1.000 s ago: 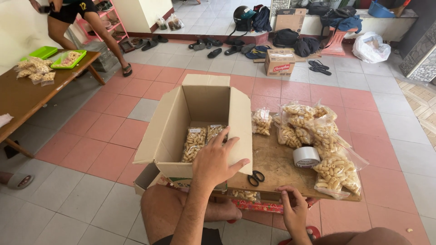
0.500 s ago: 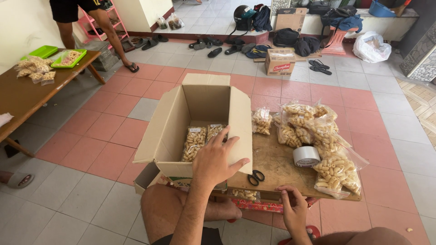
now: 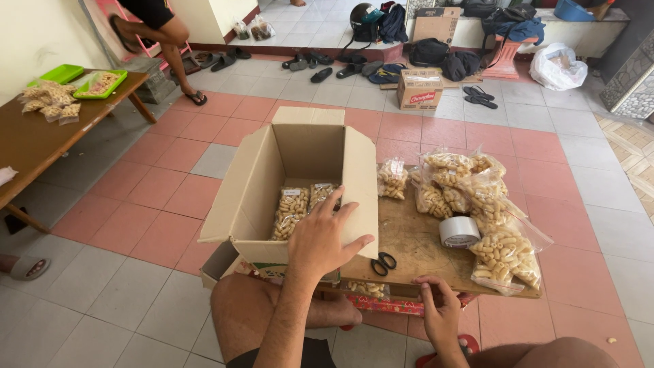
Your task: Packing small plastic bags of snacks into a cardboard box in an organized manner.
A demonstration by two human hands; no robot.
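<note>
An open cardboard box [image 3: 300,153] stands on a small wooden table [image 3: 415,249] in front of me. Two clear bags of pale snack pieces [image 3: 291,212] lie on its floor. My left hand [image 3: 321,238] rests flat on the box's near right flap with fingers spread, holding nothing. My right hand [image 3: 437,307] sits at the table's near edge, fingers curled at the rim. A heap of filled snack bags [image 3: 477,204] lies on the right of the table, with a roll of tape [image 3: 459,232] and black scissors [image 3: 384,263] beside it.
A brown table [image 3: 34,143] at left carries green trays [image 3: 102,83] and more snack bags. Another person's legs [image 3: 163,37] stand beyond it. A small cardboard box [image 3: 420,90], shoes, bags and a white sack [image 3: 557,68] lie across the tiled floor at the back.
My hands have stayed where they were. The person at the far left has stepped further away, one leg now lifted.
</note>
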